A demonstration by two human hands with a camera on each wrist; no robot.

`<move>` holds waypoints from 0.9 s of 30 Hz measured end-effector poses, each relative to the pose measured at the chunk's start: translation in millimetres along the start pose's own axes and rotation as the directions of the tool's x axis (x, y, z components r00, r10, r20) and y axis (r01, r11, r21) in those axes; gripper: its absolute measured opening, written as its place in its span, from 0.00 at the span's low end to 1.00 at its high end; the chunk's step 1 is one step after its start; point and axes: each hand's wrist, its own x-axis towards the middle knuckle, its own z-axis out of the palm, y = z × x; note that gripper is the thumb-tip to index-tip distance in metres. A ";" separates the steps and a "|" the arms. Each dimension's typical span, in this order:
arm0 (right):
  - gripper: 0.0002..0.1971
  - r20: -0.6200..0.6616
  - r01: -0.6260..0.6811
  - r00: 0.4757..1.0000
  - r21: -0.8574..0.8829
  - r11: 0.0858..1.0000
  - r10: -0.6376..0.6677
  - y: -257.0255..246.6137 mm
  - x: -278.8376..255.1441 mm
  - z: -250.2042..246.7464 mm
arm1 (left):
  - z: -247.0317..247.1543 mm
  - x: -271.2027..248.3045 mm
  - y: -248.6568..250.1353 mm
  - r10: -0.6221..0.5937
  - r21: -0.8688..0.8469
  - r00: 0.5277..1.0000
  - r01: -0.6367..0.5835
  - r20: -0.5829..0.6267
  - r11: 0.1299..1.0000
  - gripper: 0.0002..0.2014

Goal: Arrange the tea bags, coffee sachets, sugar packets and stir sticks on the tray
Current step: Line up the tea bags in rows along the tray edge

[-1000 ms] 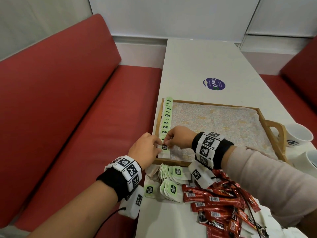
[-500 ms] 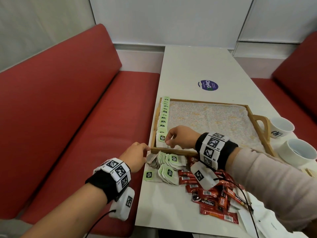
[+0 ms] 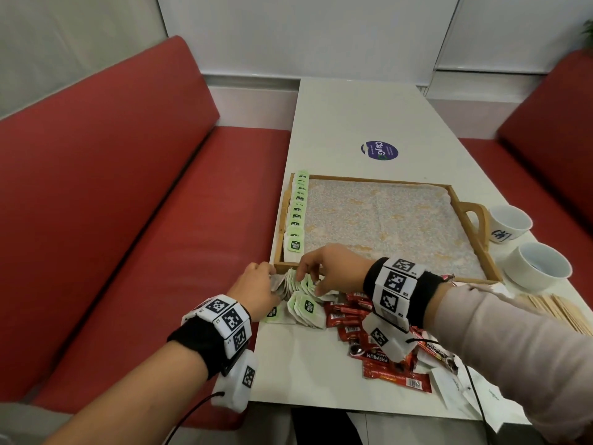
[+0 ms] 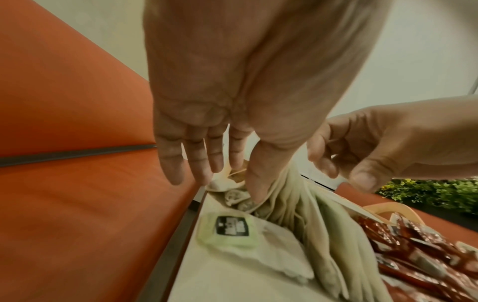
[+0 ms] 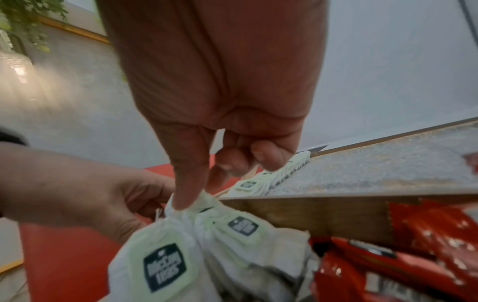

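A wooden tray point(image 3: 385, 182) with a patterned liner holds a row of green-tagged tea bags point(image 3: 296, 216) along its left edge. Loose tea bags point(image 3: 305, 303) are piled on the table just in front of the tray's near-left corner. My right hand point(image 3: 301, 277) pinches the top of one tea bag point(image 5: 181, 212) in that pile between thumb and forefinger. My left hand point(image 3: 271, 277) holds the pile's left end, with its thumb point(image 4: 254, 188) pressed into the bags. Red coffee sachets point(image 3: 353, 316) lie right of the pile, partly under my right wrist.
Wooden stir sticks point(image 3: 558, 309) lie at the table's right edge. White packets point(image 3: 449, 383) sit near the front right. Two white cups point(image 3: 508, 223) point(image 3: 542, 268) stand beside the tray's right handle. Red bench seats flank the table point(image 3: 353, 110).
My right hand left a tea bag at the near end of the tray's row and came back to the pile. My left hand also drew back from the tray to the pile.
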 end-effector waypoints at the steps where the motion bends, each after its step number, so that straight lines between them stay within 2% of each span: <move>1: 0.20 0.030 0.037 0.999 -0.054 0.998 -0.035 -3.3 -1.1 2.2 | 0.5 0.1 -0.3 -0.003 0.001 1.000 0.003 0.004 1.000 0.27; 4: 0.29 0.149 0.168 0.980 -0.293 0.941 -0.129 -16.0 -2.7 11.3 | 1.2 -0.1 -0.9 -0.008 -0.005 1.000 0.008 0.021 1.000 0.27; 7: 0.33 0.201 0.239 0.966 -0.448 0.862 -0.163 -24.2 -2.2 17.5 | 2.4 0.7 -2.3 0.001 0.033 0.999 -0.002 0.041 0.999 0.26; 11: 0.26 0.207 0.247 0.966 -0.533 0.809 -0.158 -26.3 0.0 20.1 | 3.6 0.6 -1.5 0.022 0.037 0.998 -0.024 0.051 0.999 0.25; 16: 0.17 0.155 0.191 0.979 -0.470 0.862 -0.133 -19.8 1.1 18.7 | 3.3 -1.8 -0.9 0.027 0.019 0.998 -0.028 0.056 0.999 0.25; 23: 0.14 0.111 0.084 0.993 -0.336 0.938 -0.049 -14.5 -0.9 -5.7 | 6.3 -4.3 7.0 0.039 0.006 0.997 -0.039 0.063 0.999 0.25; 27: 0.08 0.035 0.047 0.999 -0.236 0.971 -0.040 -12.2 -0.4 -16.1 | 5.6 -4.6 9.8 0.040 -0.004 0.996 -0.040 0.078 0.999 0.26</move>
